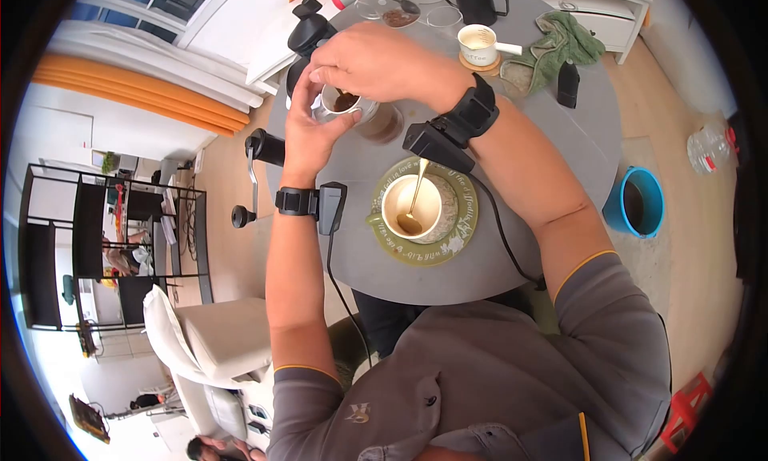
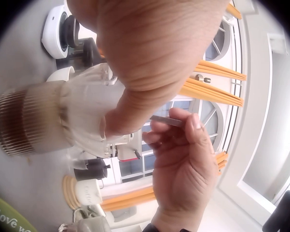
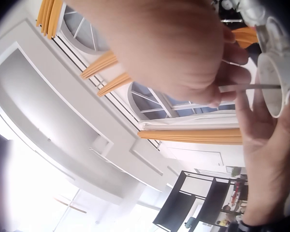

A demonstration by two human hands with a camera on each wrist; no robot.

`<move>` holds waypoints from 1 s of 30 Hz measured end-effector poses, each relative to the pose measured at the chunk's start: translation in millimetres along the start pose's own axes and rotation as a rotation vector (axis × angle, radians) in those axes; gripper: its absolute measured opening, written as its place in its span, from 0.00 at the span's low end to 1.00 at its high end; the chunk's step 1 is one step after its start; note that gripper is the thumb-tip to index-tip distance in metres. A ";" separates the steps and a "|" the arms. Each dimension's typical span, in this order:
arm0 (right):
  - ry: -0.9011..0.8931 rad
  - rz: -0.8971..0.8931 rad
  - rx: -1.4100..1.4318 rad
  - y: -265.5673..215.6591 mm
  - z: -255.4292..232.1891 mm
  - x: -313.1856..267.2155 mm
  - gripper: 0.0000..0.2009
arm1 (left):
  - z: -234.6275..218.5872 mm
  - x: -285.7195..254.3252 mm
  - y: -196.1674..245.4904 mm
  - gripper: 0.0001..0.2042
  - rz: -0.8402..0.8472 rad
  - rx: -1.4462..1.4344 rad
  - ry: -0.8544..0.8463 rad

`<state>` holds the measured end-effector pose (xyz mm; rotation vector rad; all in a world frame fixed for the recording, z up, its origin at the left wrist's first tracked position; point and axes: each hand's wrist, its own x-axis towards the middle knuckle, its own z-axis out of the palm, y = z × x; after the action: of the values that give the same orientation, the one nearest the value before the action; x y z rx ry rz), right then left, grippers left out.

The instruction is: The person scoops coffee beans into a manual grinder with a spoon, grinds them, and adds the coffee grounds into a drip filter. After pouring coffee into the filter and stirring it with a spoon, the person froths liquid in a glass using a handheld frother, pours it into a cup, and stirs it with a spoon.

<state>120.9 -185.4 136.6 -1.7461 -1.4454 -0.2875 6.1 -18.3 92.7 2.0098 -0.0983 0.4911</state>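
A white dripper [image 1: 346, 103] with dark coffee grounds sits on a ribbed glass cup [image 1: 384, 127] at the far left of the round grey table [image 1: 544, 149]. My left hand [image 1: 314, 121] curls round the dripper [image 2: 89, 113] from the near side, thumb pressed on its wall. My right hand [image 1: 326, 71] hovers over it and pinches a thin flat stick [image 2: 166, 121]. In the right wrist view the stick [image 3: 251, 87] reaches across to the dripper's rim [image 3: 275, 82]. The stick's tip is hidden.
Close in front stands a white cup with a spoon [image 1: 414, 201] on a green saucer [image 1: 456, 241]. At the back are a small white mug [image 1: 478, 45], a black kettle [image 1: 478, 1], a green cloth [image 1: 564, 41] and glass dishes [image 1: 396, 13]. A blue bucket [image 1: 636, 201] stands on the floor.
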 end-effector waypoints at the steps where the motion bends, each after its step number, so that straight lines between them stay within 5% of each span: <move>1: 0.008 0.013 -0.090 0.1 0.1 1.1 0.13 | 0.5 -0.3 1.1 0.47 0.005 0.027 0.010; 6: -0.047 0.042 -0.224 -5.0 -7.2 -0.2 0.12 | -1.2 -1.2 6.5 0.47 0.031 0.057 0.026; 9: -0.025 0.095 0.023 -8.2 -8.1 0.0 0.11 | -3.8 -0.5 18.1 0.48 0.026 -0.001 0.047; 15: 0.139 0.007 -0.182 -7.5 -6.5 0.2 0.13 | -15.9 6.5 24.2 0.49 0.042 0.022 0.034; 18: 0.134 -0.024 0.007 -10.7 -5.4 -1.0 0.14 | -15.7 6.4 25.7 0.49 0.037 0.041 0.019; 24: 0.199 -0.039 -0.239 -12.8 -7.9 0.0 0.12 | -13.8 6.8 32.5 0.49 0.013 -0.008 0.022; 30: 0.250 -0.013 -0.016 -10.8 -4.7 2.5 0.13 | -13.6 6.7 29.3 0.49 0.022 -0.031 0.010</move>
<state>113.5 -187.1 145.9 -1.6488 -1.2763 -0.5068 0.1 -19.5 125.1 1.9777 -0.1215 0.5112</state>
